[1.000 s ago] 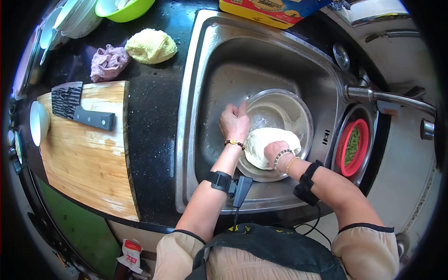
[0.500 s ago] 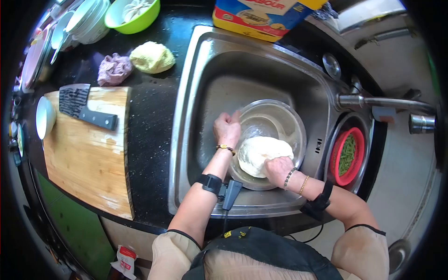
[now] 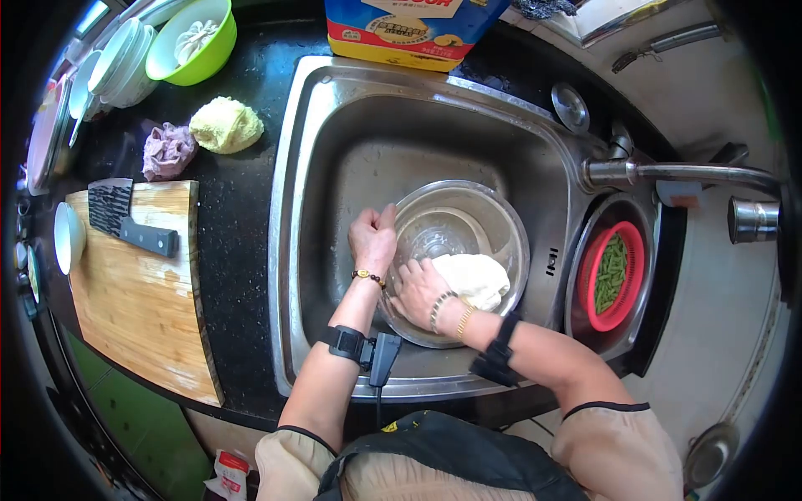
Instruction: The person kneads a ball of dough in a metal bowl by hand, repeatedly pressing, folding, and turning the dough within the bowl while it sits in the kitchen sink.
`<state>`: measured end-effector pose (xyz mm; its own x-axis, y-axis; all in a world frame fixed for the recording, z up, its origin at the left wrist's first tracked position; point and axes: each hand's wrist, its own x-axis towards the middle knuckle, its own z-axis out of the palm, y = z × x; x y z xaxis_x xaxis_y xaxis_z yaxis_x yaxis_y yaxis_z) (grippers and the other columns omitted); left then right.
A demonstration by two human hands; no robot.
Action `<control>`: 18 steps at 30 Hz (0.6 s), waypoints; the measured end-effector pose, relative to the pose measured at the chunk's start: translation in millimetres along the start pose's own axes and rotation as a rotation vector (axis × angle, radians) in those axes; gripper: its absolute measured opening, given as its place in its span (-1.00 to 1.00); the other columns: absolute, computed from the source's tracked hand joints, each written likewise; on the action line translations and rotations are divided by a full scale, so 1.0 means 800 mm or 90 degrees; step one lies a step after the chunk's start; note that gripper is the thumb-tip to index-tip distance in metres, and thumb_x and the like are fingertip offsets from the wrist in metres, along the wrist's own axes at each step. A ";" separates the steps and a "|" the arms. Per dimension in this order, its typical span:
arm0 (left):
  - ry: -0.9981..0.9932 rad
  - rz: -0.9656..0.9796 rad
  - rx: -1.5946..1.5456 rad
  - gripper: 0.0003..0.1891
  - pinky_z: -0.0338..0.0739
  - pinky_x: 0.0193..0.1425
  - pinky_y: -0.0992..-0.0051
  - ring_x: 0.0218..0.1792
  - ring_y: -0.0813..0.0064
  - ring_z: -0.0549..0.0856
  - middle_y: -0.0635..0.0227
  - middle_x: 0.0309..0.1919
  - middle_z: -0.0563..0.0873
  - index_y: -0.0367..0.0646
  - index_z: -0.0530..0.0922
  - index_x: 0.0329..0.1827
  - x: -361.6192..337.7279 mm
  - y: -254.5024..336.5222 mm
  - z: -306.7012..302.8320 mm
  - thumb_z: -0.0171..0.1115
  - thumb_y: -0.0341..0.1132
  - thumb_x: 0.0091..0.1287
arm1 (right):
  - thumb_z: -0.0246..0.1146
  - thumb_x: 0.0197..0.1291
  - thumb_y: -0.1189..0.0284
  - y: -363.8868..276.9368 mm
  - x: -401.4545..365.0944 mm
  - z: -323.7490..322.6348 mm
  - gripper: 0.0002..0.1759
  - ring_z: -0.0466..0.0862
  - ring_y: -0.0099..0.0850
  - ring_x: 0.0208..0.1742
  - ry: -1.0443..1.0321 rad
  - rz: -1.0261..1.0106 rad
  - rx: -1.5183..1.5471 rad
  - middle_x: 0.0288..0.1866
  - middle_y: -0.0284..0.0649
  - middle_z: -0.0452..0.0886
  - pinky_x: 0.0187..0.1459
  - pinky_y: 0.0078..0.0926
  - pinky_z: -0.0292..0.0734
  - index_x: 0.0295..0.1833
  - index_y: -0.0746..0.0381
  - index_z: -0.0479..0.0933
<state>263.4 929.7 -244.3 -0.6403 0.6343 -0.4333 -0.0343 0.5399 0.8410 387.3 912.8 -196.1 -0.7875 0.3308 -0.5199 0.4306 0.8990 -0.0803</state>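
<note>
White dough [image 3: 474, 280] sits in the bowl [image 3: 506, 230] inside the sink [image 3: 468, 125]. The right hand [image 3: 423, 294] lies spread against the dough, gripping nothing; the curled left hand [image 3: 373, 244] seems to clasp the bowl's rim. If that slips under a hard push, the bowl could skid.

In the sink [image 3: 334, 159], the left hand [image 3: 373, 242] holds the bowl's [image 3: 504, 219] left rim; the right hand [image 3: 420, 292] touches dough [image 3: 474, 281]. Left, a cleaver [image 3: 150, 238] on a board [image 3: 138, 313].

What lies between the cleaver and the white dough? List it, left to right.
Head view: cutting board, black countertop, the sink (left rim and floor), the left hand, the bowl's left side, then the right hand at the dough's edge.
</note>
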 end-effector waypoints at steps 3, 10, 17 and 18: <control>0.001 -0.011 0.008 -0.59 0.36 -0.47 0.31 -0.65 0.41 0.38 0.20 -0.74 0.46 -0.25 0.42 -0.65 -0.004 0.007 -0.002 0.28 -0.11 0.16 | 0.11 0.17 0.12 0.006 -0.049 -0.030 -0.67 0.44 -0.33 -0.15 0.111 -0.042 0.085 -0.29 -0.25 0.47 -0.14 -0.30 0.25 -0.32 0.16 0.57; 0.012 -0.015 0.009 -0.59 0.37 -0.45 0.30 -0.63 0.36 0.44 0.21 -0.73 0.46 -0.24 0.42 -0.64 -0.005 0.009 -0.002 0.28 -0.10 0.15 | 0.29 0.00 0.25 0.034 -0.118 -0.042 -0.79 0.43 -0.30 -0.27 0.269 0.064 0.221 -0.47 -0.24 0.42 -0.18 -0.29 0.23 -0.47 0.15 0.51; -0.011 -0.029 0.012 -0.59 0.36 -0.43 0.29 -0.60 0.28 0.46 0.16 -0.69 0.49 -0.25 0.42 -0.61 -0.007 0.009 -0.003 0.27 -0.08 0.15 | 0.31 -0.06 0.34 0.038 -0.094 -0.026 -0.82 0.46 -0.24 -0.12 0.333 0.064 0.196 -0.29 -0.22 0.48 0.01 -0.17 0.27 -0.48 0.18 0.48; -0.011 -0.031 0.012 -0.59 0.36 -0.42 0.29 -0.60 0.28 0.46 0.16 -0.68 0.49 -0.26 0.42 -0.60 -0.007 0.015 -0.004 0.27 -0.07 0.15 | 0.31 -0.06 0.35 0.041 -0.097 -0.025 -0.82 0.45 -0.21 -0.04 0.321 0.054 0.196 -0.16 -0.17 0.47 0.06 -0.13 0.25 -0.46 0.19 0.47</control>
<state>263.7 930.9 -230.6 -0.6254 0.6161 -0.4788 -0.0506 0.5803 0.8128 453.8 922.3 -141.1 -0.8245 0.5612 -0.0726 0.5498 0.7640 -0.3376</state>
